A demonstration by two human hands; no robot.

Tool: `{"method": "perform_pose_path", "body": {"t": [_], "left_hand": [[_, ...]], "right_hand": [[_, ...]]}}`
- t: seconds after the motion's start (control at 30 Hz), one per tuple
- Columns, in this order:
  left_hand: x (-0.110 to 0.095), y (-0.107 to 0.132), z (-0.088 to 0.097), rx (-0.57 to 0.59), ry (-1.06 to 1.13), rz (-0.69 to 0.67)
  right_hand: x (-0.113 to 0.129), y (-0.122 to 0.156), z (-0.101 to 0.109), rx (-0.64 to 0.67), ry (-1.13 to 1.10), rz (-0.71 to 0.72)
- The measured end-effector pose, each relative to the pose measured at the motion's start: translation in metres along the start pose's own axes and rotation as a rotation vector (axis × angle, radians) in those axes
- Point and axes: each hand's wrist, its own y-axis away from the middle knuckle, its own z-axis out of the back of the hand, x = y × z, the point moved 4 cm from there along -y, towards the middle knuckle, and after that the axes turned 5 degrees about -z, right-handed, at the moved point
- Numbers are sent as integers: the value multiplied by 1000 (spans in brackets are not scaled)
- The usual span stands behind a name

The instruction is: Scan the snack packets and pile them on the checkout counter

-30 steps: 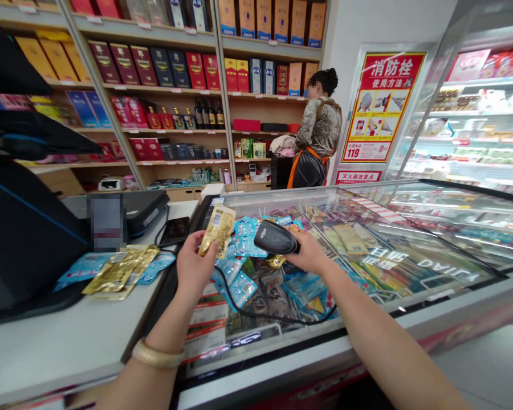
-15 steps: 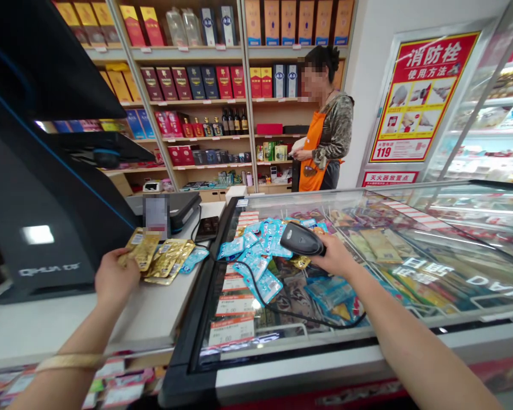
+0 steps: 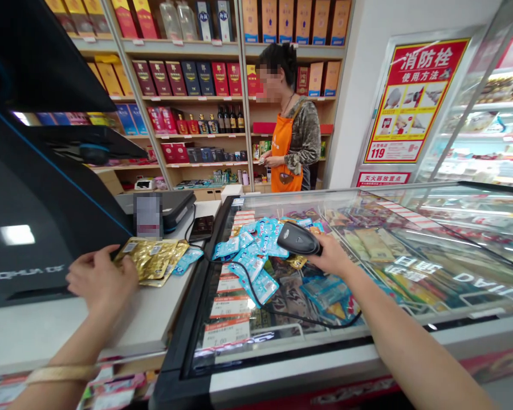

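Note:
In the head view, my right hand (image 3: 331,253) is wrapped round the handle of a black handheld barcode scanner (image 3: 299,239). The scanner's head points left above a spread of blue snack packets (image 3: 256,259) on the freezer's glass top. My left hand (image 3: 105,279) is over the white counter, fingers apart, its thumb and fingertips at the left edge of a pile of gold foil packets (image 3: 154,259). A blue packet (image 3: 187,261) sticks out from the pile's right side.
A dark checkout terminal (image 3: 34,228) stands at left. Behind the packets are a black box-shaped device (image 3: 171,208) and a phone (image 3: 202,228). The scanner's cable (image 3: 299,315) loops over the glass-topped freezer (image 3: 248,378). A person in an orange apron (image 3: 284,148) stands beyond, by the shelves.
My left hand has spread its fingers and moved slightly left, and the gold packet it held now lies with the pile. The person in the apron has shifted left. My right hand still holds the scanner.

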Motion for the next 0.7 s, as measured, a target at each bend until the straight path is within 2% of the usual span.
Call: {"method": "perform_pose_path", "body": {"t": [0.07,0.13,0.27,0.37,0.5,0.7], "left_hand": [[-12,-1,-4,22,18,-68],[-30,-1,-14,98,71,-187],[-75,10,-48,325,215,-456],[-101,23,-76,473,189,-589],[-117,33,-101,618,30,-631],[-133,33,-123,865,-176,-679]], "right_hand": [[1,0,0,-3,1,1],[1,-1,1,-8,22,-7],[1,-1,0,-8,26,-6],[1,-2,0,3,-18,4],[-1,-2,-1,8,-16,-18],[0,-3,-1,18,-29,-5]]}}
